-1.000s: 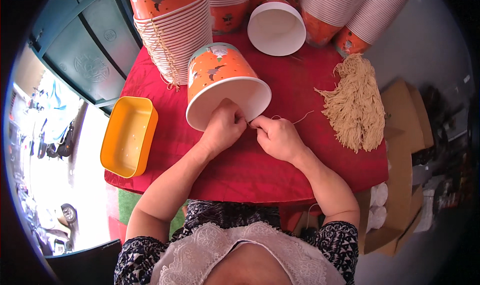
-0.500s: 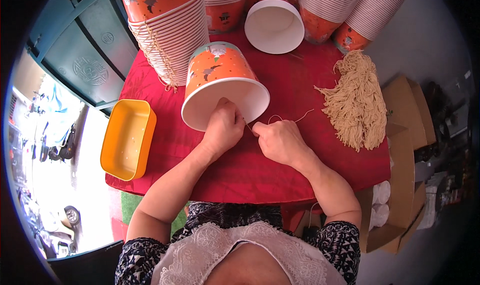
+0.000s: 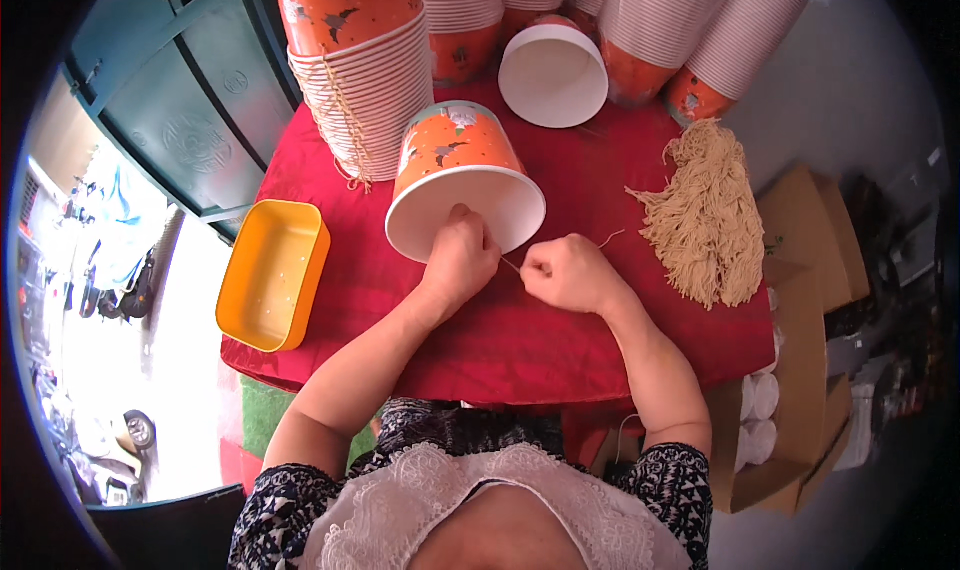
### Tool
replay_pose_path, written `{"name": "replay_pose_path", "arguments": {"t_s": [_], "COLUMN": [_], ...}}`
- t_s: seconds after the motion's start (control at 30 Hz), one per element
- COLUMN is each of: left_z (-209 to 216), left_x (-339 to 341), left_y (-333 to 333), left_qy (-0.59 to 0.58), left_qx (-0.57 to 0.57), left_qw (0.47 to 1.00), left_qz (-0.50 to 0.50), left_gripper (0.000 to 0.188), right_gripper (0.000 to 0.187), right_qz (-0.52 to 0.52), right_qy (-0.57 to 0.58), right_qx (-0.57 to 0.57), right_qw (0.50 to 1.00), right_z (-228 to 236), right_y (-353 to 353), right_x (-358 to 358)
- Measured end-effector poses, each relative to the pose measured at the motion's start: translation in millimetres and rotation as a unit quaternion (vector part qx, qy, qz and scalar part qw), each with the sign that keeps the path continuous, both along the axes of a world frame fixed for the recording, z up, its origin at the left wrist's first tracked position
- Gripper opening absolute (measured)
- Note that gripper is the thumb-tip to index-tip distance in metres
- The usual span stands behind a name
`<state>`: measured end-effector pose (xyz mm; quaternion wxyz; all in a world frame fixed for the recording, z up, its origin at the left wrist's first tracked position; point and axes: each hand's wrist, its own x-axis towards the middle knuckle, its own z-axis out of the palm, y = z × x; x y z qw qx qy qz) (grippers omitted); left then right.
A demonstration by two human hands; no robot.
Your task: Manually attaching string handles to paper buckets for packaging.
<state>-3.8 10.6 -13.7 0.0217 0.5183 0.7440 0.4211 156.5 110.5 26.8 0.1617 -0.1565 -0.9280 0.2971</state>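
An orange paper bucket (image 3: 464,150) with dark printed shapes lies on its side on the red-covered table, its white mouth facing me. My left hand (image 3: 461,260) is closed at the lower rim, fingertips reaching just inside the mouth. Right of it, my right hand (image 3: 568,273) is closed in a pinch on a thin tan string (image 3: 511,265). That string stretches between the two hands at the rim, and a loose end (image 3: 612,238) pokes out beyond my right hand. How the string meets the bucket is hidden by my left fingers.
A tan bundle of strings (image 3: 700,220) lies on the right. A yellow plastic tub (image 3: 273,275) holding tiny white bits stands at left. Stacked buckets (image 3: 365,100) with strings hanging rise behind, beside another white-mouthed bucket (image 3: 553,77). Cardboard boxes (image 3: 800,370) stand right of the table (image 3: 560,360).
The view has shifted slightly. My right hand has turned and drawn a little away from the rim, the string still between both hands. My left hand stays at the bucket's rim.
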Motion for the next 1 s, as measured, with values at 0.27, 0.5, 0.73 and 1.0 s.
{"name": "replay_pose_path", "arguments": {"t_s": [0.27,0.5,0.73,1.0], "left_z": [8,51,107,165], "left_x": [9,37,44,5], "left_y": [-9,-60,-122,-120], "left_qy": [0.01,0.016,0.059,0.334], "left_qx": [0.023,0.041,0.173,-0.043], "left_qw": [0.998,0.975,0.931,0.931], "left_qz": [-0.059,-0.217,-0.315,-0.144], "left_gripper": [0.01,0.014,0.012,0.118], "right_gripper": [0.041,0.026,0.01,0.008], "right_qz": [-0.127,-0.145,-0.058,0.0], "right_qy": [0.067,0.127,0.236,0.213], "right_qx": [-0.074,-0.093,0.092,0.196], "right_qw": [0.987,0.977,0.966,0.957], "right_z": [-12,5,50,70], "right_y": [13,14,20,16], "right_x": [-19,-17,-7,-12]}}
